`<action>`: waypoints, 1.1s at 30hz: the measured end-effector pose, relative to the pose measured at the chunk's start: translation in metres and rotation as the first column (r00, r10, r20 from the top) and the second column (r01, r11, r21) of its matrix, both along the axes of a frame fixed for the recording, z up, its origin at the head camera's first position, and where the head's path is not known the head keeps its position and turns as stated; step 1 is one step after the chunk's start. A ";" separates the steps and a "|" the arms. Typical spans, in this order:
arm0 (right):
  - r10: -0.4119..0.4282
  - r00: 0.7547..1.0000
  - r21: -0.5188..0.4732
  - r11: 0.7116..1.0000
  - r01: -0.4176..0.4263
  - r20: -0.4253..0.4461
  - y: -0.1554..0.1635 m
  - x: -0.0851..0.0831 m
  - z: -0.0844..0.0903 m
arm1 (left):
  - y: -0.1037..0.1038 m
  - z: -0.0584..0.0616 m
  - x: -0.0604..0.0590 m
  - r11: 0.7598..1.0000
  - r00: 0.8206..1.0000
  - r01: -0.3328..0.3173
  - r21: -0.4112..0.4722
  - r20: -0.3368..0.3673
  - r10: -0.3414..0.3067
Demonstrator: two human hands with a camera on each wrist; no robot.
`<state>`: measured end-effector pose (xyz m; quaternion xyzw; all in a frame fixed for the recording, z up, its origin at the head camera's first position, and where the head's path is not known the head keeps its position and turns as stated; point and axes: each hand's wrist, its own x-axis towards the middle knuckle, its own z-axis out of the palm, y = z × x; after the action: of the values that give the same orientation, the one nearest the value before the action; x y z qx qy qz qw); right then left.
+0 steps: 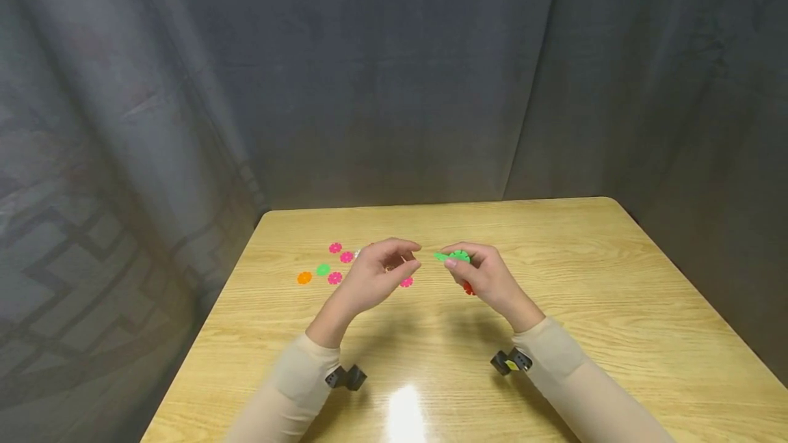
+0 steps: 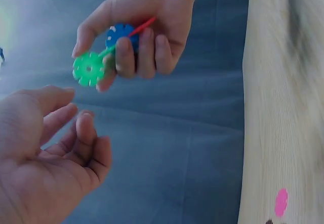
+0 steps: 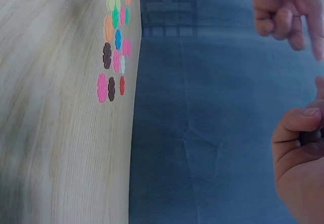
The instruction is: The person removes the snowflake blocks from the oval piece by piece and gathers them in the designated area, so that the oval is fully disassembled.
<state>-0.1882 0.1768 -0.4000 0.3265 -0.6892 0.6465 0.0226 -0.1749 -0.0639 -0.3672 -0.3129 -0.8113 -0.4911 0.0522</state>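
My right hand (image 1: 490,280) pinches a small chain of interlocked notched plastic discs above the table. In the left wrist view, a green notched disc (image 2: 88,69) shows face-on at the chain's end. Behind it, a blue notched disc (image 2: 120,33) and an edge-on red disc (image 2: 144,25) are partly covered by curled fingers. My left hand (image 1: 377,275) hovers a short gap to the left, fingers loosely bent, thumb apart from them, nothing held.
Loose notched discs lie flat on the wooden table (image 1: 615,306), among them an orange disc (image 1: 304,277), a pink disc (image 1: 335,247) and a dark brown disc (image 3: 107,56). Several sit partly behind the left hand. Grey curtains (image 1: 394,87) stand around the table.
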 end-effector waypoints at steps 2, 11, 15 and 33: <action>-0.002 1.000 0.010 1.000 0.002 0.006 0.000 0.000 0.001 | 0.005 0.001 0.001 0.998 0.999 0.037 0.046 -0.013 -0.036; 0.023 0.999 0.053 0.998 -0.024 0.026 -0.002 0.002 0.003 | 0.020 0.001 0.003 0.994 0.996 0.084 0.067 -0.019 -0.083; 0.030 0.999 0.051 0.998 -0.031 0.026 -0.003 0.002 0.004 | 0.022 -0.001 0.001 0.994 0.996 0.082 0.074 -0.046 -0.079; -0.028 1.000 -0.014 1.000 0.028 -0.007 -0.004 0.000 0.006 | 0.017 -0.001 0.001 0.978 0.995 -0.036 0.205 0.102 0.015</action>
<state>-0.1879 0.1730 -0.3938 0.3191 -0.6889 0.6498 0.0364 -0.1737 -0.0466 -0.3677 -0.2703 -0.7614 -0.5871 0.0499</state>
